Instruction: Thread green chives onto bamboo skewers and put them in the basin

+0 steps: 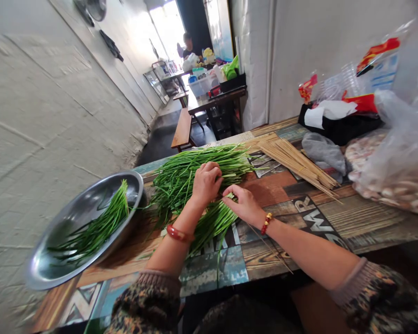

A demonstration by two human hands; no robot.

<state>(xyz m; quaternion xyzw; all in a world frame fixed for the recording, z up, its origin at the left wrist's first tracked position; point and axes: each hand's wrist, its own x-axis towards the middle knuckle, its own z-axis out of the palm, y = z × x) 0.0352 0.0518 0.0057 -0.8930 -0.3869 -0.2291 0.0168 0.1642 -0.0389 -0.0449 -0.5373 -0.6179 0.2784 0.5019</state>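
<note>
A: Nearest thing first?

B: Patterned sleeves [148, 301], one each side. Beyond them, two loose sticks [271, 248] slant over the counter [271, 190] below the right wrist.

A: And the hands?

B: Left hand [206, 183], fingers curled, above the greens. Right hand [245, 204] just beside it, thumb and forefinger drawn close together. Fingertips small and partly hidden; cannot tell whether either hand grips anything.

A: Where are the greens?

B: A smaller bunch [218, 220] lies under and between the forearms. A larger pile [181, 174] spreads just past it, leaves to the left, pale stalk ends to the right. A further bunch [106, 220] lies in the steel bowl [90, 199] at left.

A: Step in hand?

B: My reading: close finger work at the stalks, perhaps gathering or tying. Next move would call for keeping the stalk ends together and the fingers clear of the loose pile.

A: Farther out?

B: Fanned sticks [296, 162] at right, then a plastic bag [393, 162] of pale lumps. Past the counter, a wooden bench [183, 127]; farthest, a seated person [188, 52].
</note>
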